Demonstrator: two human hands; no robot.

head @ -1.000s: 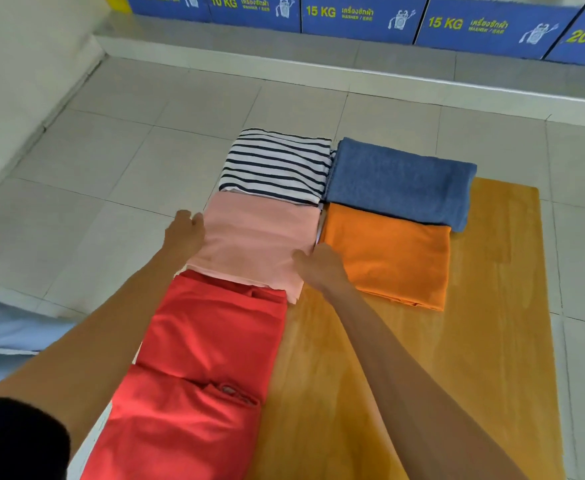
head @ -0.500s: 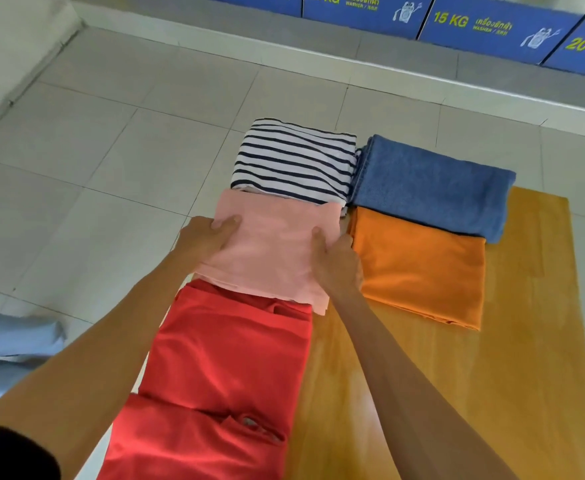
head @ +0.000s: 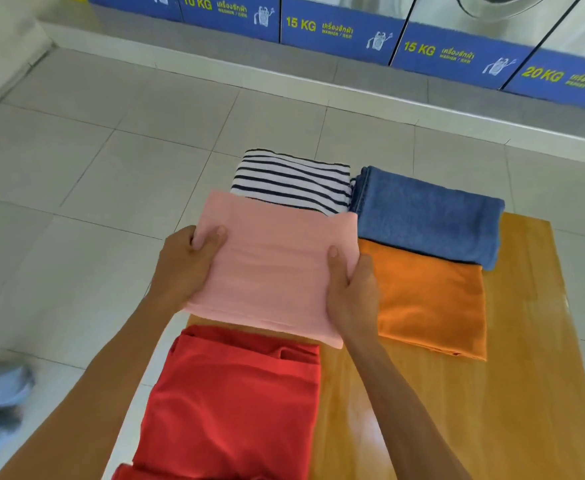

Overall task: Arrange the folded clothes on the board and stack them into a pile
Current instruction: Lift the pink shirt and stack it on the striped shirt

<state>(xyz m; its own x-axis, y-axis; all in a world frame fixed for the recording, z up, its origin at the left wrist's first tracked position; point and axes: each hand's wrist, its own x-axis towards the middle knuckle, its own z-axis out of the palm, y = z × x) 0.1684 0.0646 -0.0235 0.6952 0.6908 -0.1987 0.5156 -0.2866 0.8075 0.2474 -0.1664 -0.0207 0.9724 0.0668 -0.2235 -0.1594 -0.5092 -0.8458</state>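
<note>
A: Kneeling or standing over what, exactly?

B: I'm looking down at a tiled floor [head: 76, 174] with a wooden board [head: 533, 375] lying on it, and blue washer panels [head: 339, 29] are running along the far wall.

A: And the clothes?

B: A red garment [head: 235, 403] is lying folded at the near left of the board, reaching toward me. An orange one [head: 429, 303] is sitting flat on the board to the right, and a blue one [head: 429, 216] is lying just beyond it, touching its far edge. A striped shirt [head: 294, 181] is resting at the far left, just beside the blue one.

A: What are you holding?

B: I'm gripping the pink folded shirt [head: 273, 265] with both hands. My left hand [head: 183, 265] is clamping its left edge, thumb on top and fingers underneath. My right hand [head: 350, 289] is pinching its right edge the same way.

A: Where is it sitting?

B: It's lying between the red garment and the striped shirt, overlapping the striped shirt's near edge. I can't tell whether it's lifted off the board or still touching it.
</note>
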